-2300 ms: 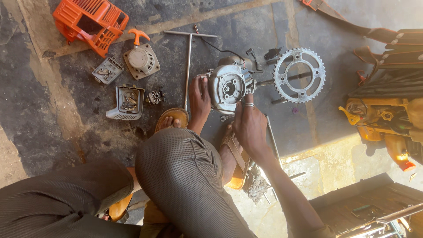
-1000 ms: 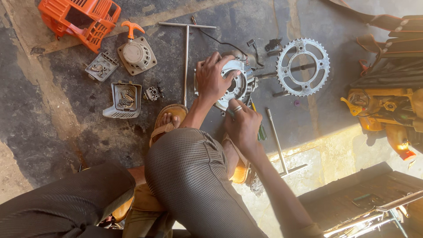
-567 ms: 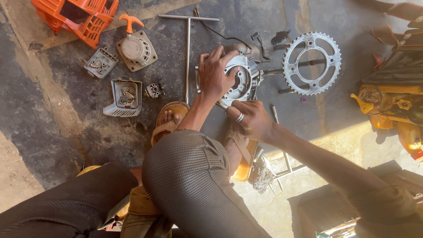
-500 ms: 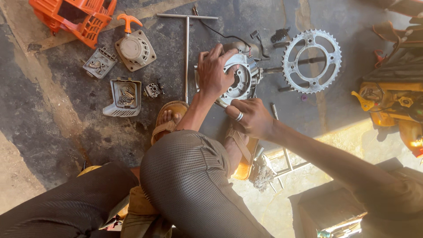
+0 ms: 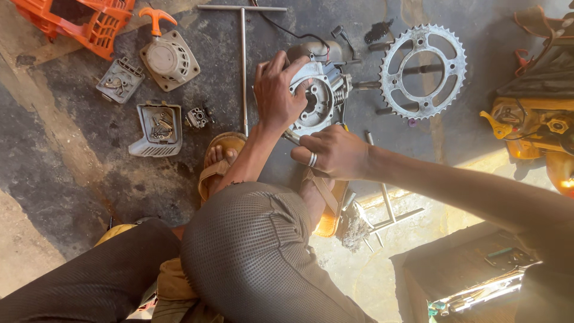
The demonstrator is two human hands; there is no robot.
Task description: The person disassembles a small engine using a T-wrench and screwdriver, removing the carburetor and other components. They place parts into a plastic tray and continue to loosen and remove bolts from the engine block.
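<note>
Grey cast-metal engine block (image 5: 320, 98) sits on the dark concrete floor (image 5: 72, 173), centre-far, just beyond the person's sandalled feet (image 5: 218, 164). Left hand (image 5: 278, 90) lies on the block's left side, fingers spread and curled over its top edge, gripping it. Right hand (image 5: 332, 152) is at the block's near edge, ring on one finger, fingers pressed together and curled in a loose fist; it seems to pinch something small against the block, cannot tell what.

Right of the block: a large toothed sprocket (image 5: 423, 70), flat on the floor, apart from it. Left of the block: a long T-handle wrench (image 5: 243, 60), lying near-to-far, just beside the left hand. Further left: a recoil starter cover with orange pull handle (image 5: 167, 54), a small grey cover (image 5: 119, 79), a grey tray holding screws (image 5: 156, 128), a small carburettor (image 5: 197, 116). Orange plastic housing (image 5: 84, 21) in the far-left corner. Yellow machine parts (image 5: 532, 128) at the right edge.
</note>
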